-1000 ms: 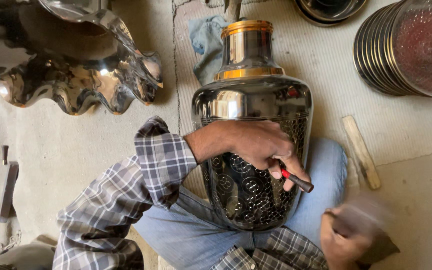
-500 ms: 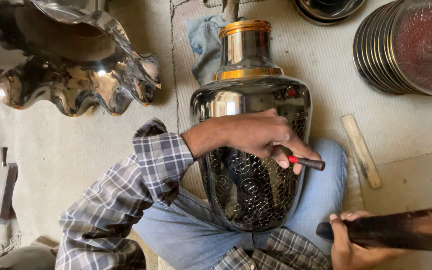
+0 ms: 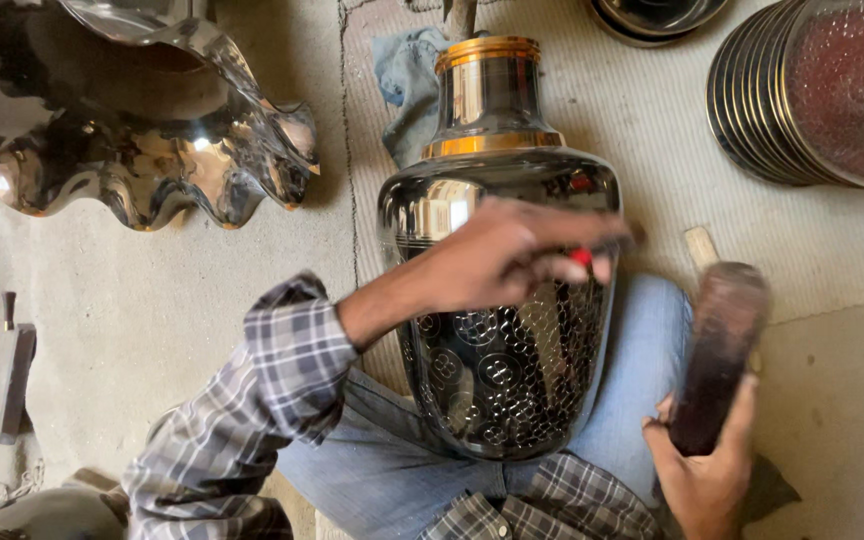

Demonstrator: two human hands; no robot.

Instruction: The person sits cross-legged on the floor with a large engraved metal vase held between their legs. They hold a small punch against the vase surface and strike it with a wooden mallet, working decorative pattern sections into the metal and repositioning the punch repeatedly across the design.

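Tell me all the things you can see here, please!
vase: one, dark shiny metal with gold bands, lying across the lap
punch: one, red-tipped, in the left hand
mallet: one, dark brown, in the right hand
wavy bowl: one, silver, top left
plates: a stack, dark rims with reddish face, top right
cloth: one, blue, behind the vase
stick: one, pale wood, beside the mallet
left hand: on the vase
right hand: bottom right
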